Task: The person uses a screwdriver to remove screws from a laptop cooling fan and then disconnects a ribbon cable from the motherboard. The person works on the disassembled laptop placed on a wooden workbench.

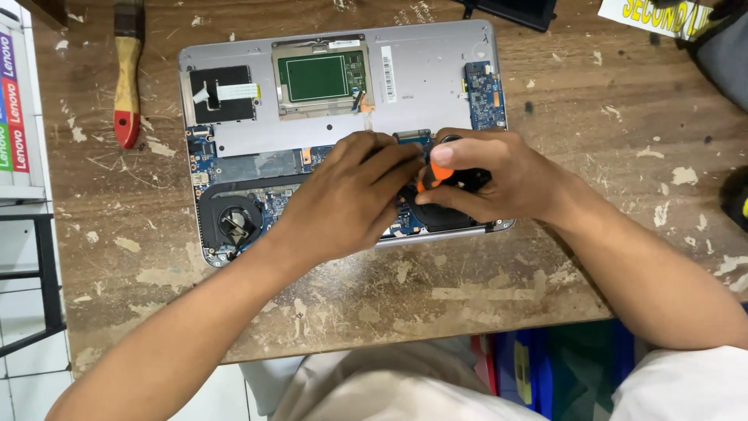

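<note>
- Right hand [487,175], frame centre: closed around orange-black screwdriver [438,173].
- Left hand [347,199]: fingers loosely curled, resting on opened laptop [421,74], holding nothing visible.
- Paintbrush [127,74]: upper left, on wooden table [608,140].

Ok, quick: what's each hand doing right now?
Left hand: flat on the laptop, fingers at the tool, holding nothing clearly.
Right hand: closed on the orange screwdriver.

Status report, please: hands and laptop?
Right hand grips orange-black screwdriver. Left hand rests on opened laptop. Brush lies apart, left.
</note>
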